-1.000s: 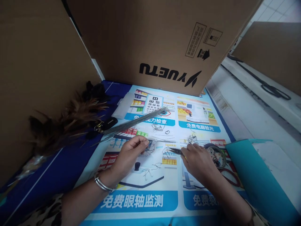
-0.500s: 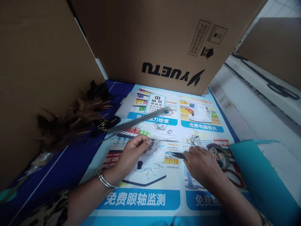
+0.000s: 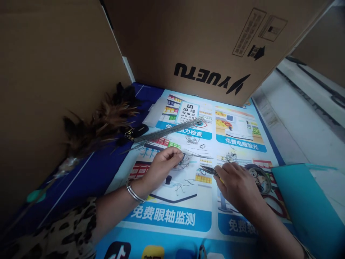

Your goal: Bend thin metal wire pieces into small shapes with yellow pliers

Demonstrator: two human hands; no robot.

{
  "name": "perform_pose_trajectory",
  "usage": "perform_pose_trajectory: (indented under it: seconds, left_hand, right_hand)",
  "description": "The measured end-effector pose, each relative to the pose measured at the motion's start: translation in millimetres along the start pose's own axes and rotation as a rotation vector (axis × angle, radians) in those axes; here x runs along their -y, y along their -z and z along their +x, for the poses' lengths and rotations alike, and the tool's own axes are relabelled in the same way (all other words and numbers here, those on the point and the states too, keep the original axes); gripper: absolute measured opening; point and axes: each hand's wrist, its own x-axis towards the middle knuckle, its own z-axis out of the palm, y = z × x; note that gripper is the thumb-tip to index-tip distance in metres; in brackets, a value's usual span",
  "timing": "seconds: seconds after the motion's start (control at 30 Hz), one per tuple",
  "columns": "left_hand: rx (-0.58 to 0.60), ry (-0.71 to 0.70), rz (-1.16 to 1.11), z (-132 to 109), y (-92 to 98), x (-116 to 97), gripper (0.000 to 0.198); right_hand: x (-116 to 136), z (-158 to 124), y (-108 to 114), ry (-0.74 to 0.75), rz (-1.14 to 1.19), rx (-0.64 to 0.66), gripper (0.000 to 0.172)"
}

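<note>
My left hand (image 3: pixel 165 160) is closed in a pinch between thumb and forefinger on a thin wire, whose held end is mostly hidden. Just under its fingertips lies a loose tangle of wire (image 3: pixel 184 164). My right hand (image 3: pixel 237 180) is wrapped around pliers (image 3: pixel 209 170) with dark jaws and a yellow handle. The jaws point left towards my left hand, slightly parted, over a small bluish wire scrap (image 3: pixel 199 171). Beyond the hands, a bundle of straight thin wires (image 3: pixel 172 128) lies diagonally. Bent wire scraps (image 3: pixel 183 186) are scattered nearer to me.
A tall cardboard box (image 3: pixel 188 39) stands behind the printed mat (image 3: pixel 172 232). Brown feathers (image 3: pixel 107 111) and a black tag (image 3: pixel 140 130) lie at left. To the right are a roll of wire (image 3: pixel 265 180), another wire tangle (image 3: pixel 230 157) and a teal folder (image 3: pixel 302 194).
The camera view has turned, so the scene sits farther right. The pliers' jaws look a little more parted. My left hand keeps its pinch beside the wire tangle.
</note>
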Motion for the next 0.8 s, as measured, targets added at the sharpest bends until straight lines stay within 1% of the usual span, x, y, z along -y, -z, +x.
perform_pose_trajectory:
  seconds: [0.13, 0.3, 0.53, 0.73, 0.8]
  left_hand:
    - [0.000, 0.000, -0.007, -1, -0.1, -1, 0.016]
    - [0.000, -0.016, -0.007, -1, -0.8, -1, 0.017]
    - [0.036, -0.037, -0.046, 0, 0.4, -1, 0.015]
    - [0.041, -0.038, -0.052, 0, 0.8, -2, 0.015]
    - [0.039, -0.039, -0.052, 0, 0.7, -2, 0.015]
  right_hand:
    - [9, -2, -4, 0.067, 0.004, 0.016, 0.019]
    - [14, -1, -12, 0.086, -0.013, 0.030, 0.018]
    - [16, -4, -12, 0.151, 0.017, 0.014, 0.017]
    - [21, -5, -7, 0.158, 0.029, 0.004, 0.014]
    - [25, -5, -6, 0.166, 0.041, 0.020, 0.012]
